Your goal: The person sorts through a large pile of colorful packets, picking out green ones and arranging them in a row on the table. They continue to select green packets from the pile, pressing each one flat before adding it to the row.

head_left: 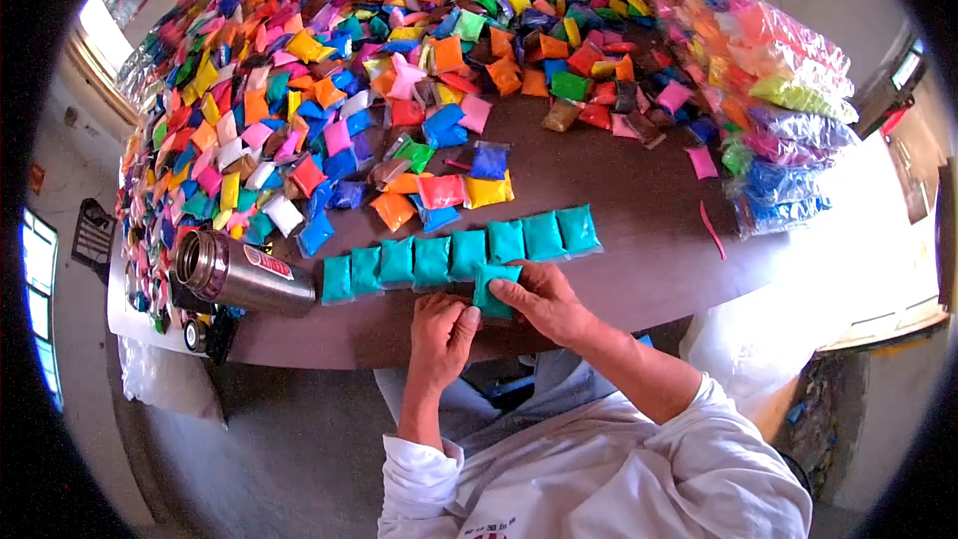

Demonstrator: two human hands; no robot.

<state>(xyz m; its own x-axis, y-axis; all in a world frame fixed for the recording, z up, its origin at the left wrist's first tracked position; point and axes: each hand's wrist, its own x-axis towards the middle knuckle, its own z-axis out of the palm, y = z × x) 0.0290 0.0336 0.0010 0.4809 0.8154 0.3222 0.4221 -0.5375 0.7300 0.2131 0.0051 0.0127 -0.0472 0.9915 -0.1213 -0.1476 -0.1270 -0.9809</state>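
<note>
A small teal packet [491, 291], its clear film edge showing, is pinched between the thumb and fingers of my right hand [549, 301]. Just left of it my left hand [442, 334] is closed, with thumb and fingertips by the packet's lower left edge; whether they grip that edge or something else is hidden. Directly beyond my hands, several more teal packets form a slightly slanting row [432, 260] along the near side of the brown table [639, 195]. The held packet overlaps the near edge of this row.
A steel flask [244, 274] lies on its side left of the row. Loose packets in many colours form a large heap [349, 60] over the table's far and left parts. Filled clear bags [788, 130] are stacked at the right, near a thin red strip [713, 231].
</note>
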